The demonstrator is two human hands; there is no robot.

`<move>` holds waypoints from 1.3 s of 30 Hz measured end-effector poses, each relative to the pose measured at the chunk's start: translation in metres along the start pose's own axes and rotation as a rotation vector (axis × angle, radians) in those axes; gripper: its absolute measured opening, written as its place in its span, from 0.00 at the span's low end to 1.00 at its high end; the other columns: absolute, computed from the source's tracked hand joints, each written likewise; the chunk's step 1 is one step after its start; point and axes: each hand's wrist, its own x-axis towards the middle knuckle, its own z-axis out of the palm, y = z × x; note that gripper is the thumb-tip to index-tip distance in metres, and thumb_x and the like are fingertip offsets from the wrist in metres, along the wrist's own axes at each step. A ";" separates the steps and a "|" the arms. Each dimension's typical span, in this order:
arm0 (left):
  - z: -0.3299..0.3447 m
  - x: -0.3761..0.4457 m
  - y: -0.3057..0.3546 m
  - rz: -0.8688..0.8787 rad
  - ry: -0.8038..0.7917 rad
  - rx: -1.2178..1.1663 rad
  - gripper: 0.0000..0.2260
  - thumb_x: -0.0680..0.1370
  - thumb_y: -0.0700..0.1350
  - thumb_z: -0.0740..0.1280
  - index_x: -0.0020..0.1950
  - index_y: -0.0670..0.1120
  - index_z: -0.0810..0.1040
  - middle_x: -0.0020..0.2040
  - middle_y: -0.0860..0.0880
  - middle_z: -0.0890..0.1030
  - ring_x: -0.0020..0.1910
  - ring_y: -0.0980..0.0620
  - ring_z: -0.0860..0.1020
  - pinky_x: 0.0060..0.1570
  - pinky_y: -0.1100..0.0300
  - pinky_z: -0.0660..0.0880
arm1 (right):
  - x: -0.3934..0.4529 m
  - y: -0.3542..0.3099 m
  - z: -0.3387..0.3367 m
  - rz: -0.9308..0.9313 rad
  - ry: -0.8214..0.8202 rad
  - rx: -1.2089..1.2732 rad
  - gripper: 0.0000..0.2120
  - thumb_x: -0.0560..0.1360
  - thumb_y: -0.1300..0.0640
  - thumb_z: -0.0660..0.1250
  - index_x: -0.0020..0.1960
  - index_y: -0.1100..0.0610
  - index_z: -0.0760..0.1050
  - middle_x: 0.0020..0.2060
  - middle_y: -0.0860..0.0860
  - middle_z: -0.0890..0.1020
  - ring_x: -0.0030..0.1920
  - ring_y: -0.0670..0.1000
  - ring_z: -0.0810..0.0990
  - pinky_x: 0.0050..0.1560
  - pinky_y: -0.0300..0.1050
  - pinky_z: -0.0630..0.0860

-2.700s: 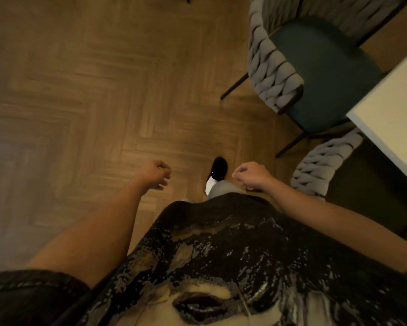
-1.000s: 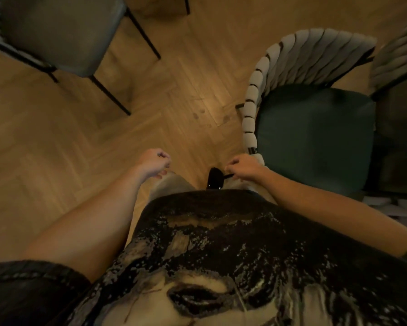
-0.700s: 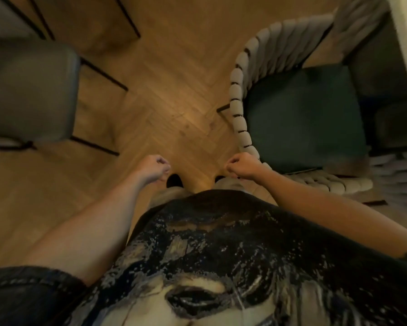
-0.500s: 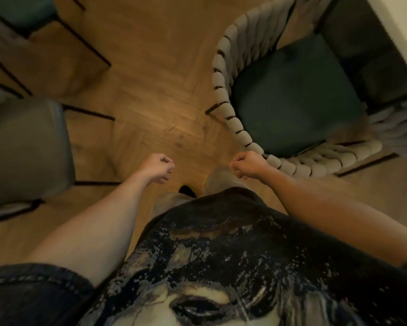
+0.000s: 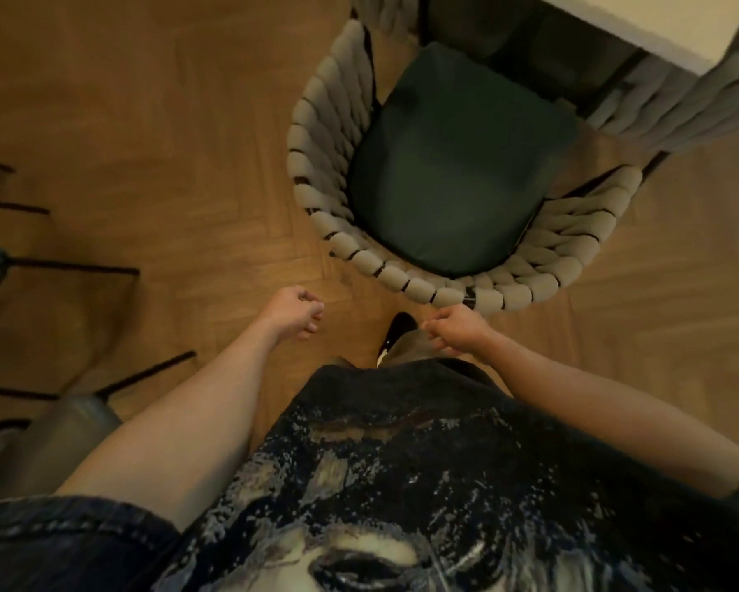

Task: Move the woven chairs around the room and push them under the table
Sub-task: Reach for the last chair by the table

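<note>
Floor (image 5: 145,100): wooden herringbone parquet.
On floor: woven chair (image 5: 401,275), green seat; black-legged chairs (image 5: 72,267) at left.

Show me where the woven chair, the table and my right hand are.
woven chair (image 5: 457,164): head view, middle of its green seat cushion.
table (image 5: 641,23): head view, pale top near its edge.
right hand (image 5: 455,329): head view, back of the hand.
</note>
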 end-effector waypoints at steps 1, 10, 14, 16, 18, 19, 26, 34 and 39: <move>-0.003 0.005 0.007 0.009 -0.005 0.009 0.09 0.83 0.40 0.63 0.62 0.40 0.75 0.51 0.42 0.80 0.39 0.49 0.77 0.38 0.55 0.77 | 0.001 -0.001 0.000 0.010 0.011 0.036 0.08 0.81 0.53 0.67 0.56 0.54 0.81 0.47 0.52 0.84 0.46 0.50 0.84 0.47 0.48 0.84; -0.028 0.038 0.054 -0.008 -0.087 -0.018 0.14 0.84 0.42 0.63 0.69 0.42 0.70 0.53 0.41 0.80 0.44 0.46 0.81 0.47 0.49 0.81 | -0.013 -0.007 0.003 0.280 0.067 0.726 0.17 0.83 0.49 0.64 0.63 0.60 0.77 0.58 0.57 0.83 0.53 0.55 0.83 0.45 0.48 0.79; -0.043 0.059 0.073 -0.047 -0.091 -0.163 0.26 0.83 0.42 0.64 0.79 0.46 0.59 0.62 0.39 0.77 0.53 0.41 0.82 0.50 0.48 0.82 | -0.012 -0.011 0.009 0.385 0.182 1.074 0.19 0.84 0.49 0.63 0.70 0.59 0.72 0.58 0.58 0.82 0.55 0.57 0.84 0.55 0.53 0.82; -0.052 0.069 0.084 -0.066 -0.113 -0.251 0.28 0.84 0.41 0.63 0.81 0.49 0.55 0.68 0.37 0.74 0.57 0.38 0.81 0.49 0.48 0.82 | -0.007 -0.014 0.010 0.412 0.250 1.227 0.20 0.83 0.52 0.64 0.72 0.59 0.71 0.61 0.59 0.81 0.55 0.58 0.83 0.54 0.53 0.83; -0.061 0.078 0.092 -0.076 -0.116 -0.310 0.28 0.84 0.41 0.61 0.82 0.52 0.54 0.73 0.38 0.71 0.61 0.37 0.79 0.47 0.49 0.82 | -0.001 -0.020 0.009 0.421 0.291 1.351 0.20 0.84 0.54 0.63 0.73 0.60 0.69 0.64 0.61 0.79 0.57 0.59 0.83 0.51 0.51 0.83; -0.064 0.083 0.095 -0.080 -0.112 -0.347 0.28 0.85 0.41 0.60 0.82 0.52 0.54 0.74 0.39 0.70 0.63 0.37 0.78 0.46 0.49 0.82 | 0.002 -0.023 0.008 0.428 0.312 1.401 0.19 0.84 0.56 0.62 0.73 0.60 0.68 0.65 0.61 0.78 0.58 0.59 0.82 0.51 0.51 0.82; -0.064 0.098 0.114 -0.103 -0.072 -0.501 0.22 0.85 0.38 0.59 0.79 0.46 0.62 0.74 0.40 0.71 0.66 0.37 0.77 0.40 0.45 0.81 | 0.016 -0.026 0.001 0.483 0.403 1.525 0.16 0.84 0.59 0.63 0.70 0.60 0.68 0.62 0.62 0.78 0.61 0.62 0.80 0.51 0.54 0.83; -0.055 0.109 0.138 -0.106 -0.019 -0.516 0.21 0.85 0.37 0.60 0.77 0.46 0.64 0.75 0.41 0.70 0.66 0.36 0.76 0.49 0.42 0.81 | 0.027 -0.030 -0.021 0.439 0.435 1.530 0.14 0.83 0.59 0.65 0.67 0.61 0.71 0.60 0.62 0.80 0.57 0.62 0.82 0.45 0.52 0.83; -0.049 0.115 0.158 -0.140 0.033 -0.495 0.25 0.84 0.36 0.59 0.81 0.47 0.59 0.77 0.41 0.67 0.69 0.35 0.74 0.56 0.39 0.79 | 0.036 -0.030 -0.041 0.427 0.403 1.523 0.14 0.83 0.60 0.64 0.67 0.61 0.70 0.54 0.61 0.81 0.52 0.60 0.83 0.46 0.53 0.82</move>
